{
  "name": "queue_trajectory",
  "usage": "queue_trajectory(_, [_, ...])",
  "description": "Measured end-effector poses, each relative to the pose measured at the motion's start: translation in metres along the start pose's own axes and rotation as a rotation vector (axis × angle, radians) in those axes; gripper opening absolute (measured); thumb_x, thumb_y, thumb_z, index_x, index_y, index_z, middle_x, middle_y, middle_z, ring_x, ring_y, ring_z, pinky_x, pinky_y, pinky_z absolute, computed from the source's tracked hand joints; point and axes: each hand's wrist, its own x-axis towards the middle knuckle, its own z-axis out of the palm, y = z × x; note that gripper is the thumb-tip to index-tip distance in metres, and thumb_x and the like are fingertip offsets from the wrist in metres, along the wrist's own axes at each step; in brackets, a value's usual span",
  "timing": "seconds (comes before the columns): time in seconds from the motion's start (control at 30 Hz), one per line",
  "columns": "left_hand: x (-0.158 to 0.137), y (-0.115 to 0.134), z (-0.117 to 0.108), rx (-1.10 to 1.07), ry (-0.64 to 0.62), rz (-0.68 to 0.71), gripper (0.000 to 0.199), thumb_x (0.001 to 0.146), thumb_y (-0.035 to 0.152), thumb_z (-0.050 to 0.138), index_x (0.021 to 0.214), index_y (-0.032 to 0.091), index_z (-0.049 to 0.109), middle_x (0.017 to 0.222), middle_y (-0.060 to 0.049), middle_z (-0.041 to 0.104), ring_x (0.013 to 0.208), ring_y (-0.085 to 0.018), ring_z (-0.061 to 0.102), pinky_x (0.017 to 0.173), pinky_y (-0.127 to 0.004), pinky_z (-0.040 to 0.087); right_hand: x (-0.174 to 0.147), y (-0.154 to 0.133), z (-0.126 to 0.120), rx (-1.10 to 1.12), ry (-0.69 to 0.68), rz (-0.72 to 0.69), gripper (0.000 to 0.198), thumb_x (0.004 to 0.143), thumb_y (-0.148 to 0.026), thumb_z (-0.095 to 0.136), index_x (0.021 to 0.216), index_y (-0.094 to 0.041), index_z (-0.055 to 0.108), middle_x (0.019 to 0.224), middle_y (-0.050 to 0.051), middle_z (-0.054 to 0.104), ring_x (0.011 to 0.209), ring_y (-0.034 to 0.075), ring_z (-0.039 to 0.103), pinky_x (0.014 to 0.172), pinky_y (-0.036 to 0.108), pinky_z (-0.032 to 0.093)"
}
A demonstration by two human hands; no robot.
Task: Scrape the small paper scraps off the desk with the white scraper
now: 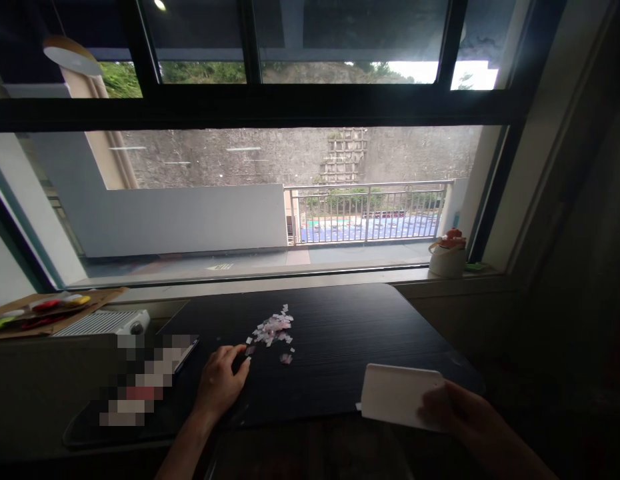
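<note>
My left hand [223,377] rests on the black table with thumb and index finger apart. Its index fingertip is at a small greyish square piece [251,350], at the near edge of a loose pile of small pale pink and white pieces [273,329]. A few more bits lie just to the right of my fingers. At the right, my right hand [447,405] grips the right end of a flat white rectangular card [400,395] above the table's front edge. A tiny white piece [359,406] shows at the card's lower left corner.
The black table [335,333] stands against a window sill. A pixelated item [140,393] with a dark edge lies at its left. Behind that are a white radiator [110,323] and brown cardboard [90,301] with colourful items. A white pot [447,260] stands on the sill.
</note>
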Motion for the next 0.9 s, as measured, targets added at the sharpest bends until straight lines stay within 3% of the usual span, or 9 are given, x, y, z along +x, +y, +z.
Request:
queue_trajectory(0.13, [0.0, 0.0, 0.001, 0.003, 0.003, 0.005, 0.032, 0.073, 0.038, 0.049, 0.094, 0.023, 0.068, 0.094, -0.005, 0.068, 0.092, -0.025, 0.063, 0.088, -0.039, 0.049, 0.004, -0.007, 0.002, -0.009, 0.029, -0.014, 0.042, 0.062, -0.06, 0.071, 0.068, -0.019, 0.067, 0.066, 0.003, 0.067, 0.067, 0.023, 0.064, 0.063, 0.031, 0.054])
queue_trajectory(0.33, [0.0, 0.0, 0.0, 0.005, -0.004, 0.026, 0.033, 0.074, 0.037, 0.049, 0.095, 0.021, 0.068, 0.095, -0.007, 0.067, 0.091, -0.026, 0.062, 0.087, -0.041, 0.049, 0.015, -0.013, 0.0, -0.015, -0.101, -0.011, 0.035, 0.067, -0.053, 0.07, 0.067, -0.018, 0.065, 0.064, 0.001, 0.064, 0.063, 0.019, 0.061, 0.059, 0.028, 0.052])
queue_trajectory(0.47, [-0.002, 0.007, -0.003, 0.027, 0.002, 0.064, 0.031, 0.075, 0.031, 0.051, 0.099, 0.024, 0.069, 0.102, -0.007, 0.066, 0.1, -0.028, 0.059, 0.092, -0.046, 0.045, 0.023, -0.009, 0.002, -0.034, -0.089, -0.054, 0.037, 0.067, -0.054, 0.069, 0.068, -0.018, 0.065, 0.064, 0.001, 0.064, 0.062, 0.02, 0.061, 0.059, 0.029, 0.052])
queue_trajectory(0.63, [-0.008, 0.021, -0.003, 0.051, -0.082, 0.18, 0.023, 0.076, 0.027, 0.057, 0.091, 0.033, 0.072, 0.108, -0.001, 0.067, 0.109, -0.025, 0.056, 0.105, -0.05, 0.031, 0.04, -0.006, 0.044, 0.087, -0.042, -0.085, 0.044, 0.062, -0.062, 0.072, 0.071, -0.019, 0.067, 0.065, 0.003, 0.068, 0.065, 0.023, 0.066, 0.062, 0.033, 0.055])
queue_trajectory(0.8, [-0.011, 0.025, -0.002, 0.084, -0.08, 0.14, 0.029, 0.081, 0.028, 0.051, 0.103, 0.025, 0.069, 0.108, -0.008, 0.065, 0.107, -0.029, 0.056, 0.101, -0.061, 0.029, 0.064, -0.015, 0.099, 0.138, -0.077, -0.143, 0.043, 0.067, -0.06, 0.07, 0.078, -0.019, 0.066, 0.076, 0.006, 0.073, 0.075, 0.027, 0.069, 0.069, 0.037, 0.057])
queue_trajectory(0.9, [-0.012, 0.027, -0.006, 0.068, -0.111, 0.199, 0.032, 0.082, 0.025, 0.049, 0.109, 0.026, 0.067, 0.114, -0.007, 0.063, 0.113, -0.027, 0.053, 0.105, -0.058, 0.026, 0.074, -0.014, 0.115, 0.036, -0.116, -0.175, 0.042, 0.074, -0.059, 0.062, 0.081, -0.018, 0.066, 0.08, 0.008, 0.073, 0.078, 0.028, 0.069, 0.069, 0.038, 0.056])
